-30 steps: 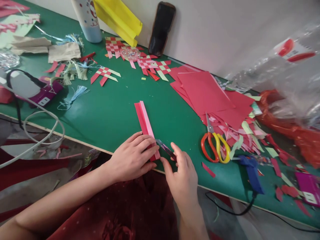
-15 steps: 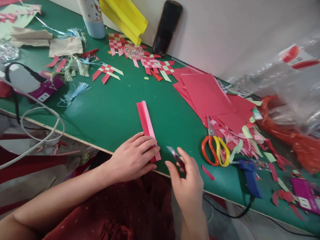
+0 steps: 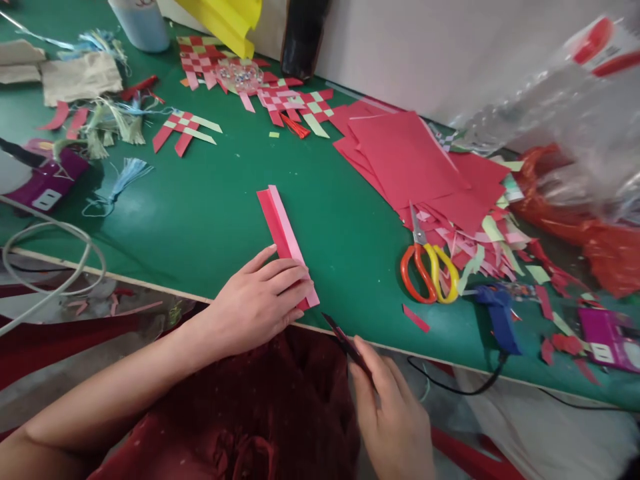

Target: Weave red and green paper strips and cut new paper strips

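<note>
A folded strip of red and pink paper [image 3: 283, 217] lies at a slant near the table's front edge. Over its near end rests my left hand [image 3: 263, 293], palm down, its fingers laid across the paper and pressing it on the green tabletop. My right hand [image 3: 390, 407] is closed round a dark craft knife [image 3: 345, 341], just in front of the table edge. The knife's thin tip points up and left, a short gap from the strip's near end. Part of its handle is hidden in my fingers.
Scissors [image 3: 425, 267] with orange and yellow handles lie to the right, by a stack of red paper [image 3: 407, 157] and paper scraps. A blue glue gun [image 3: 500, 317] sits at the front right. Woven paper pieces [image 3: 185, 127], tassels [image 3: 123, 177] and a bottle [image 3: 143, 27] are farther left.
My right hand has drawn back toward me with the craft knife, off the tabletop. My left hand stays on the paper strip. The view has shifted slightly.
</note>
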A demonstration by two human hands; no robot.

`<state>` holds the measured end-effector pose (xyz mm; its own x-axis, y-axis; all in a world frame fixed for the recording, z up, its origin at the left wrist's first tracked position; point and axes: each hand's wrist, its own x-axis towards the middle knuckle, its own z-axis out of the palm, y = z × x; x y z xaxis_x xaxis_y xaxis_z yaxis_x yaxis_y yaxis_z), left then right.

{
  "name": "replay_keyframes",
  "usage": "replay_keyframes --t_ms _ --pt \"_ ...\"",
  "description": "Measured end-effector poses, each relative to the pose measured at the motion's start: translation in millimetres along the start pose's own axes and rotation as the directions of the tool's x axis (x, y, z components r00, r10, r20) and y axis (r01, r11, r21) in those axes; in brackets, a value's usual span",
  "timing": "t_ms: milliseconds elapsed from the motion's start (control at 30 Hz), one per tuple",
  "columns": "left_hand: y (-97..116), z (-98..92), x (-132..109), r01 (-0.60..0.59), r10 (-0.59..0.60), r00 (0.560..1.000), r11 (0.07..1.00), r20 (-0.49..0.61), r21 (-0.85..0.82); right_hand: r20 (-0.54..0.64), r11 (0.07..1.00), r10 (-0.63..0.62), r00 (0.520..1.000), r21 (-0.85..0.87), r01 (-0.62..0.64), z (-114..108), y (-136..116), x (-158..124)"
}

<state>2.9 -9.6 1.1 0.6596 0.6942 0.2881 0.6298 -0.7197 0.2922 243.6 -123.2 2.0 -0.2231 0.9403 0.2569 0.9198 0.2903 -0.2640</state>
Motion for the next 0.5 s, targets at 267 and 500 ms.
replay_keyframes --t_ms 267,500 --pt "-7 -0.6 2 -0.037 0.039 0.999 0.998 0.033 -0.058 -0.077 0.997 -0.032 0.997 0.071 0.037 5 -2 9" --pt "-7 -0.9 1 -0.023 0.026 0.999 0.996 0.033 -0.087 -0.002 0.996 -0.071 0.998 0.06 0.071 6 -7 11"
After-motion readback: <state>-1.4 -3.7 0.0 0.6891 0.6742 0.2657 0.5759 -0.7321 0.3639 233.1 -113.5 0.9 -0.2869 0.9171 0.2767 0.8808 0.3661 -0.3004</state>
